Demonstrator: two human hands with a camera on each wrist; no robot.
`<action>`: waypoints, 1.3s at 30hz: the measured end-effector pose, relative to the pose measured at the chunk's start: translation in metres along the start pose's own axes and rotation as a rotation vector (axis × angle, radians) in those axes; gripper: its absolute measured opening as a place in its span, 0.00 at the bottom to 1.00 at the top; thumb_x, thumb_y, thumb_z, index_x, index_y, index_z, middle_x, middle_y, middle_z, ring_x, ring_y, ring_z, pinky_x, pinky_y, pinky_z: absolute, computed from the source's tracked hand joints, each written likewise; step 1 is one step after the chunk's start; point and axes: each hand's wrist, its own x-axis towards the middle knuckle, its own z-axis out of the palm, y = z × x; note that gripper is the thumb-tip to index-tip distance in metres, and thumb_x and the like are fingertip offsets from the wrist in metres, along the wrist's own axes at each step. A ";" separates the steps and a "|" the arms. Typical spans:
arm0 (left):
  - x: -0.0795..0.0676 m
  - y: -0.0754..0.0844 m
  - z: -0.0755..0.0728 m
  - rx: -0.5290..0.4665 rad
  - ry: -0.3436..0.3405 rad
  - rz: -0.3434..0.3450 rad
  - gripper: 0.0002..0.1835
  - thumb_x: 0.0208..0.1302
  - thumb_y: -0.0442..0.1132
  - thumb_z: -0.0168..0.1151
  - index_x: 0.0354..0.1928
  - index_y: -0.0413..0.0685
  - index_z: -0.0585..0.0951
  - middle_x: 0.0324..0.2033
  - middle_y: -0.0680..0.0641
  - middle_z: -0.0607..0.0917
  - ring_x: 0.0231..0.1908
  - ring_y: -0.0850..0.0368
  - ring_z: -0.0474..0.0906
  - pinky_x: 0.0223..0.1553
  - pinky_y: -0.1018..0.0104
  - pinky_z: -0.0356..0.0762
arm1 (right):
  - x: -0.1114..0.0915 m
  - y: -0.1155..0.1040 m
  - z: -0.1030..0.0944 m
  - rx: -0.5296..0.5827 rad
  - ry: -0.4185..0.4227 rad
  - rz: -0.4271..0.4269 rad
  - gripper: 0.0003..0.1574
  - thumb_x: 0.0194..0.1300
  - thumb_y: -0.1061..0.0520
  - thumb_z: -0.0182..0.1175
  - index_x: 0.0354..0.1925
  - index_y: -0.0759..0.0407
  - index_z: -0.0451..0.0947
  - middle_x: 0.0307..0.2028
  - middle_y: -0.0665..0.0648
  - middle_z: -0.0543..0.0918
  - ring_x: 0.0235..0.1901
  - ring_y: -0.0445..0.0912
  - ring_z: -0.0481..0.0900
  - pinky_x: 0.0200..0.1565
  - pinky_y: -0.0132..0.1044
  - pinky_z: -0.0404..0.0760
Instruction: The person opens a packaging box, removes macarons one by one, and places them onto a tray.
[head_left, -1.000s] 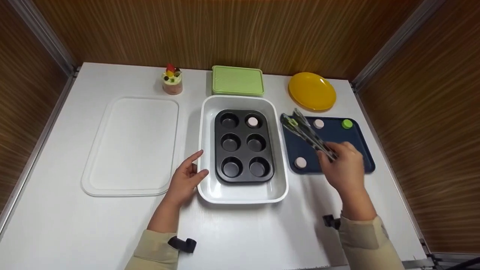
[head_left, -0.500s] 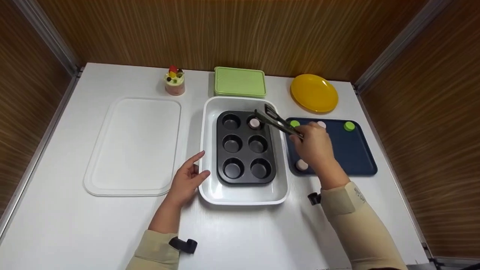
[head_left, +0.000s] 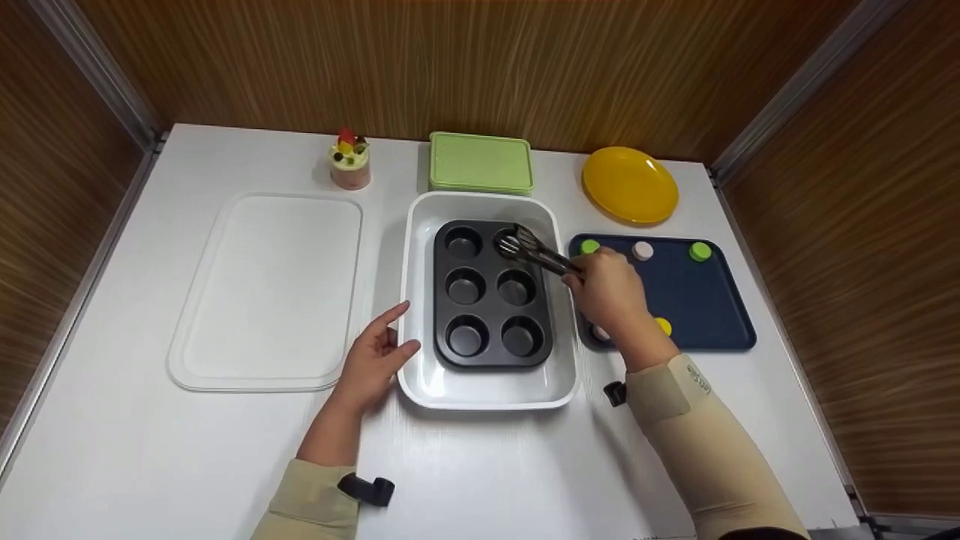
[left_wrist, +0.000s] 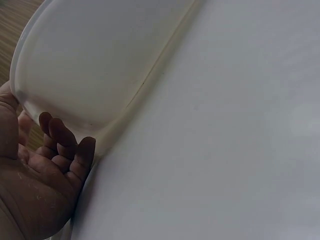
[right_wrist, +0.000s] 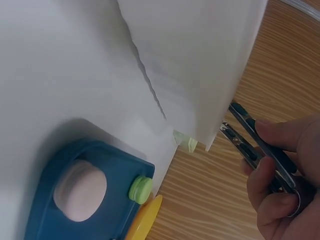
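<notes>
My left hand (head_left: pixel 371 364) holds the left rim of a white rectangular basin (head_left: pixel 491 405), thumb over the edge and fingers against the outer wall. Inside the basin lies a dark muffin tin (head_left: pixel 490 289). Dark metal tongs (head_left: pixel 551 261) are gripped in my right hand (head_left: pixel 609 289), their heads at the tin's far right cup, where they cover what lies inside. Right of the basin, a navy tray (head_left: pixel 697 300) bears small macarons: a pale pink one (head_left: pixel 643 251), green ones (right_wrist: pixel 140 189), and a yellow one (head_left: pixel 663 325) partly behind my right forearm.
A white lid (head_left: pixel 277 292) lies flat left of the basin. Along the back stand a dessert cup (head_left: pixel 350 166) with fruit on top, a green lidded box (head_left: pixel 481 163) and a yellow plate (head_left: pixel 630 185). Wood-grain panels (head_left: pixel 480 60) enclose the table.
My right hand has brought the tongs left from over the navy tray into the tin's far right cup, onto the pale macaron seen there before. My left hand stays on the basin rim.
</notes>
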 end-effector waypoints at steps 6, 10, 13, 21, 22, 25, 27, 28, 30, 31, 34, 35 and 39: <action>0.001 0.000 0.000 0.001 0.000 0.001 0.34 0.67 0.25 0.69 0.74 0.35 0.72 0.28 0.49 0.73 0.29 0.60 0.68 0.31 0.72 0.68 | 0.003 -0.004 0.001 -0.024 -0.005 0.022 0.07 0.71 0.58 0.68 0.38 0.62 0.89 0.35 0.63 0.81 0.36 0.60 0.81 0.39 0.58 0.80; 0.001 0.001 0.001 -0.006 0.001 0.000 0.34 0.67 0.24 0.69 0.74 0.35 0.71 0.29 0.48 0.74 0.29 0.60 0.68 0.31 0.72 0.68 | 0.002 -0.004 0.002 -0.026 0.015 0.024 0.07 0.70 0.58 0.69 0.39 0.61 0.89 0.35 0.63 0.82 0.36 0.61 0.82 0.38 0.59 0.80; 0.001 0.001 0.002 0.001 0.001 -0.017 0.34 0.67 0.26 0.69 0.74 0.36 0.71 0.30 0.48 0.75 0.29 0.60 0.69 0.32 0.72 0.69 | 0.000 -0.004 0.002 -0.033 0.020 0.027 0.06 0.70 0.58 0.68 0.39 0.61 0.89 0.35 0.63 0.82 0.36 0.61 0.83 0.39 0.60 0.81; 0.000 0.000 0.002 0.007 0.007 -0.034 0.34 0.68 0.26 0.69 0.75 0.37 0.71 0.31 0.47 0.76 0.30 0.60 0.70 0.32 0.72 0.71 | -0.008 -0.004 -0.006 -0.016 0.044 0.016 0.09 0.71 0.57 0.68 0.44 0.60 0.91 0.37 0.62 0.82 0.35 0.60 0.82 0.38 0.60 0.81; 0.000 0.000 0.001 0.006 0.005 -0.033 0.34 0.68 0.26 0.69 0.75 0.36 0.71 0.31 0.47 0.76 0.30 0.60 0.71 0.33 0.72 0.71 | -0.009 -0.003 -0.007 -0.017 0.057 0.009 0.09 0.71 0.57 0.69 0.45 0.60 0.91 0.36 0.62 0.82 0.35 0.60 0.83 0.38 0.60 0.81; 0.001 0.001 0.000 0.002 0.001 -0.025 0.34 0.68 0.25 0.68 0.75 0.36 0.71 0.30 0.47 0.76 0.30 0.60 0.71 0.32 0.72 0.71 | -0.014 -0.001 -0.014 -0.016 0.094 -0.010 0.09 0.70 0.58 0.68 0.45 0.60 0.91 0.35 0.62 0.82 0.34 0.60 0.82 0.35 0.59 0.81; 0.000 0.001 0.000 0.001 -0.002 -0.020 0.34 0.68 0.25 0.68 0.75 0.35 0.71 0.30 0.47 0.77 0.30 0.60 0.71 0.32 0.72 0.71 | -0.018 0.001 -0.018 -0.012 0.112 -0.021 0.09 0.69 0.59 0.69 0.46 0.61 0.91 0.35 0.62 0.82 0.33 0.60 0.82 0.34 0.59 0.80; 0.001 0.001 0.000 0.004 -0.001 -0.020 0.34 0.68 0.25 0.68 0.74 0.35 0.71 0.30 0.47 0.77 0.30 0.60 0.71 0.32 0.72 0.71 | -0.020 0.002 -0.021 -0.009 0.118 -0.025 0.09 0.69 0.60 0.69 0.46 0.61 0.91 0.35 0.63 0.82 0.33 0.60 0.82 0.34 0.59 0.80; 0.001 0.002 0.000 0.002 -0.003 -0.017 0.34 0.68 0.25 0.68 0.75 0.35 0.71 0.30 0.48 0.77 0.30 0.60 0.71 0.32 0.72 0.71 | -0.023 0.004 -0.027 0.002 0.129 -0.026 0.11 0.69 0.61 0.69 0.48 0.62 0.91 0.36 0.63 0.82 0.34 0.61 0.82 0.34 0.60 0.80; 0.001 0.002 0.000 0.001 -0.003 -0.018 0.34 0.68 0.25 0.68 0.75 0.35 0.71 0.30 0.48 0.77 0.30 0.60 0.72 0.33 0.72 0.71 | -0.025 0.005 -0.030 0.005 0.135 -0.027 0.11 0.70 0.61 0.70 0.49 0.62 0.91 0.36 0.63 0.83 0.34 0.61 0.82 0.34 0.60 0.80; 0.001 0.002 0.000 -0.005 -0.004 -0.021 0.34 0.68 0.25 0.68 0.75 0.35 0.71 0.30 0.47 0.78 0.31 0.60 0.73 0.33 0.72 0.72 | -0.031 0.008 -0.040 0.015 0.159 -0.027 0.12 0.70 0.61 0.70 0.49 0.64 0.90 0.36 0.64 0.83 0.33 0.60 0.82 0.34 0.58 0.80; 0.000 0.002 0.000 -0.008 -0.005 -0.020 0.34 0.68 0.25 0.68 0.75 0.35 0.70 0.30 0.48 0.78 0.31 0.60 0.73 0.33 0.72 0.72 | -0.034 0.010 -0.044 0.018 0.167 -0.024 0.12 0.71 0.61 0.70 0.49 0.65 0.90 0.36 0.64 0.83 0.32 0.59 0.81 0.34 0.57 0.80; 0.001 0.001 0.000 -0.011 -0.004 -0.020 0.34 0.68 0.25 0.68 0.75 0.35 0.71 0.30 0.48 0.76 0.29 0.61 0.70 0.32 0.72 0.69 | -0.044 0.018 -0.058 0.020 0.217 -0.008 0.13 0.71 0.61 0.69 0.51 0.66 0.89 0.37 0.65 0.83 0.33 0.58 0.80 0.34 0.55 0.80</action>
